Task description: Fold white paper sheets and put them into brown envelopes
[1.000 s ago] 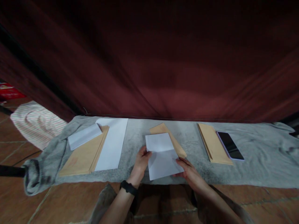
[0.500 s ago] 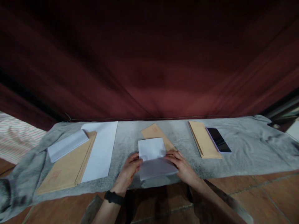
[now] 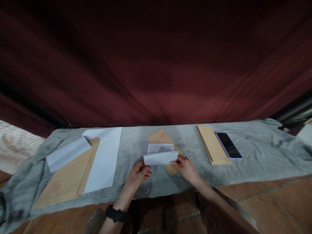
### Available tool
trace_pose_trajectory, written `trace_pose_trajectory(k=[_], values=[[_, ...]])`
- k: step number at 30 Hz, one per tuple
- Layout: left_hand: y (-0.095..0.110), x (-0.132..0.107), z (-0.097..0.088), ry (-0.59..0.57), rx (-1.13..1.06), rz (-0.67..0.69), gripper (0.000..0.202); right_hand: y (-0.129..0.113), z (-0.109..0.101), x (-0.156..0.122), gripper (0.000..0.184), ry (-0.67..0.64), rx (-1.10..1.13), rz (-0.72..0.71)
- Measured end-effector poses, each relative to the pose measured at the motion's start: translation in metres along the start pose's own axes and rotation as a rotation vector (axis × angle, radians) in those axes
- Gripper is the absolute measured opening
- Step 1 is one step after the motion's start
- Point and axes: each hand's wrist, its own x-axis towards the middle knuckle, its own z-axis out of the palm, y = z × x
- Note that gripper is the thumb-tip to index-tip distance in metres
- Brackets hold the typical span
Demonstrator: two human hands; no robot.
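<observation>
The right hand (image 3: 186, 168) pinched the near right corner of a partly folded white sheet (image 3: 161, 158), probably to keep its crease square. The left hand (image 3: 136, 174) had its fingers loosely curled at the opposite end; I couldn't tell whether they gripped the paper or merely steadied it. The near flap stood raised in front of the far panel, not pressed flat. Just beyond the fingers, partly behind the paper, lay a slanted kraft envelope (image 3: 158, 136). Well left of the fingers, a folded paper (image 3: 68, 153) rested on a stack of kraft envelopes (image 3: 64, 182) overlapping a flat white sheet (image 3: 107, 156), seemingly grouped to leave folding room. Well right, a narrow kraft envelope (image 3: 214, 146), perhaps several, lay beside a smartphone (image 3: 228, 145), all on grey cloth (image 3: 263, 156).
</observation>
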Motion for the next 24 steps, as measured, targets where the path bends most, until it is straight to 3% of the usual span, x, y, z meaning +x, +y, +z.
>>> trace_pose_trajectory(k=[6,15,19,24], values=[[0.0,0.012,0.006,0.064,0.452,0.047,0.017,0.004,0.005,0.006,0.027,0.132,0.075,0.089],[0.016,0.017,0.016,0.215,0.84,0.099,0.024,0.002,0.005,0.01,0.023,0.156,-0.046,0.159],[0.022,0.013,0.024,0.279,1.034,0.064,0.031,-0.001,0.009,0.01,0.036,0.185,-0.138,0.188],[0.022,0.012,0.03,0.321,1.163,0.043,0.034,-0.008,0.014,0.007,0.043,0.207,-0.385,0.115]])
